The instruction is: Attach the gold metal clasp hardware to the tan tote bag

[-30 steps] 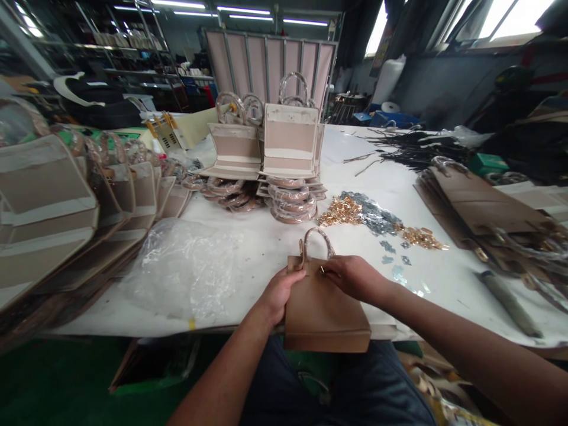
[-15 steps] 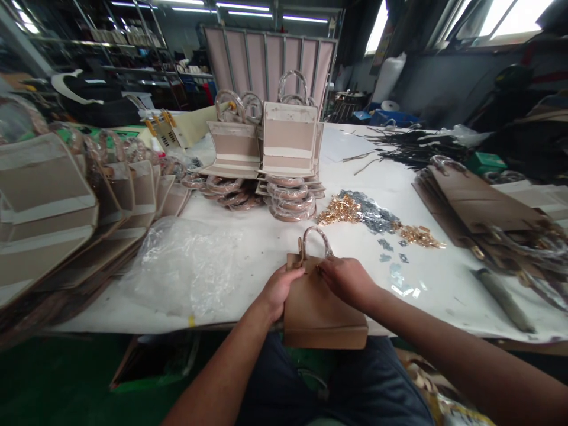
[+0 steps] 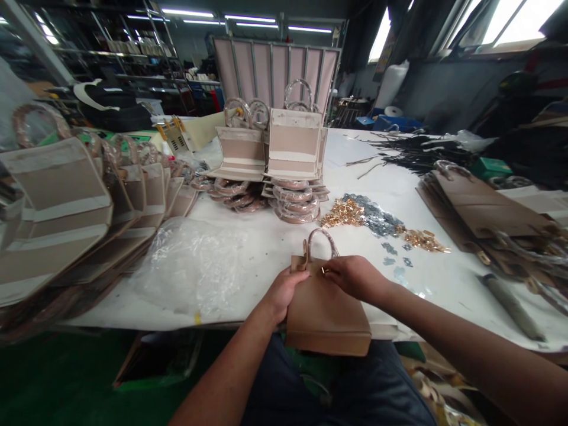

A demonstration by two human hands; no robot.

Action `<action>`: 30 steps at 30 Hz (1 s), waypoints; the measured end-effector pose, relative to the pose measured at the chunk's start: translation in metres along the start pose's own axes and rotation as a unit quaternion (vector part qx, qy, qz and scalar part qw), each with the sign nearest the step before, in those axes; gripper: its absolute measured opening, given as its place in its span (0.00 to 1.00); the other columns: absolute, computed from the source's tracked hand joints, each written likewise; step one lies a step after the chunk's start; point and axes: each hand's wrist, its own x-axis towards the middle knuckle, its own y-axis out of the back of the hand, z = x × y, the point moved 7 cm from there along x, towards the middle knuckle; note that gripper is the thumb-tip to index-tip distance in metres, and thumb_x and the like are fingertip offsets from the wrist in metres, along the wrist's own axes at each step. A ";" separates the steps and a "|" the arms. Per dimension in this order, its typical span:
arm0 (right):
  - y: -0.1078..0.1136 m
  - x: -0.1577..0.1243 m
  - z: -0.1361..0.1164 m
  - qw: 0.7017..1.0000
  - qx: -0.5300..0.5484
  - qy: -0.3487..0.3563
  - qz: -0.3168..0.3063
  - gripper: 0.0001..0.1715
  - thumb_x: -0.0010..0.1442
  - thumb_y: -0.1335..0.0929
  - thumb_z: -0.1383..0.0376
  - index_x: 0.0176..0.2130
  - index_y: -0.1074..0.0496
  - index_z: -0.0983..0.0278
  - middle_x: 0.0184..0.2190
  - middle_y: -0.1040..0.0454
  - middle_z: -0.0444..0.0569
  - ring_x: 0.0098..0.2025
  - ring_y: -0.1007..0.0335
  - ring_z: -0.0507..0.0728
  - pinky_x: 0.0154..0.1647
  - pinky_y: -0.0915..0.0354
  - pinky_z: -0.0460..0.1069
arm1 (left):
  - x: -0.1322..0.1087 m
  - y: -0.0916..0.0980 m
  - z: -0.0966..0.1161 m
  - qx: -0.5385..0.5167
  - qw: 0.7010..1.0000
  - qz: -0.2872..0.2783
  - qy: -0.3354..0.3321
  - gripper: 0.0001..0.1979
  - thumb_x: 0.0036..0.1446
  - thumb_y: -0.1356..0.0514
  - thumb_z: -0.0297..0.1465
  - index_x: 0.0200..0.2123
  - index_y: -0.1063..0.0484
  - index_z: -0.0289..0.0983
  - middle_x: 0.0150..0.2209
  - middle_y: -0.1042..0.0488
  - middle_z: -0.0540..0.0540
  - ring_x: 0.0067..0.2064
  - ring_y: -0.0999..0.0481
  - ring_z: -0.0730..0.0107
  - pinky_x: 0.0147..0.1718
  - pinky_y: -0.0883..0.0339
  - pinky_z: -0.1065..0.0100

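Little has shifted since before: the brown bag (image 3: 326,310) is held at the bench (image 3: 248,248) edge, left hand (image 3: 286,293) gripping its side, right hand (image 3: 355,277) pinching its top by the handle (image 3: 322,239)

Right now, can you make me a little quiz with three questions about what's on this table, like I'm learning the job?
1. True or false: both hands touch the brown bag.
2. Which lies nearest the right hand? A. the gold clips B. the black straps C. the clear plastic sheet
3. Fill in: the bag's handle points ___ from the person.

Key
1. True: the left hand grips the bag's left edge, and the right hand pinches at its top by the handle.
2. A: the gold clips lie just beyond the right hand; the straps are at the far side of the table.
3. Away.
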 end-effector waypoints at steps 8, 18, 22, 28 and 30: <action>-0.004 0.001 0.000 0.999 -0.018 0.039 -0.011 0.05 0.72 0.31 0.66 0.46 0.23 0.62 0.38 0.20 0.47 0.37 0.23 0.59 0.35 0.42 0.48 | 0.003 0.000 0.001 -0.007 1.000 -0.007 -0.008 0.20 0.53 0.30 0.31 0.49 0.21 0.29 0.40 0.17 0.35 0.39 0.17 0.52 0.42 0.24 0.60; -0.015 0.002 0.004 0.998 -0.036 0.046 -0.003 0.07 0.74 0.34 0.64 0.46 0.27 0.63 0.36 0.21 0.48 0.35 0.24 0.59 0.34 0.45 0.50 | 0.007 0.004 -0.001 0.000 1.000 0.003 -0.006 0.24 0.52 0.29 0.33 0.52 0.22 0.30 0.43 0.18 0.35 0.43 0.17 0.47 0.47 0.26 0.55; -0.021 0.001 0.003 0.998 -0.026 0.049 0.012 0.09 0.74 0.36 0.64 0.47 0.27 0.63 0.38 0.21 0.48 0.36 0.24 0.59 0.35 0.44 0.50 | 0.008 0.006 -0.002 0.006 1.000 0.003 -0.004 0.25 0.51 0.29 0.35 0.51 0.21 0.29 0.43 0.18 0.35 0.43 0.18 0.45 0.48 0.27 0.53; -0.020 0.004 0.000 0.998 -0.059 0.016 0.012 0.06 0.72 0.33 0.63 0.43 0.27 0.63 0.35 0.21 0.48 0.35 0.24 0.60 0.33 0.46 0.51 | 0.007 0.003 -0.001 0.004 1.000 0.000 -0.004 0.25 0.50 0.28 0.34 0.50 0.21 0.29 0.42 0.18 0.35 0.43 0.18 0.45 0.48 0.27 0.54; -0.018 0.005 -0.003 0.998 -0.061 0.016 0.003 0.05 0.71 0.32 0.64 0.44 0.26 0.63 0.37 0.21 0.48 0.35 0.24 0.60 0.33 0.45 0.50 | 0.006 0.003 -0.001 0.005 1.000 0.008 -0.003 0.25 0.49 0.28 0.34 0.50 0.21 0.29 0.41 0.18 0.35 0.42 0.18 0.46 0.47 0.27 0.54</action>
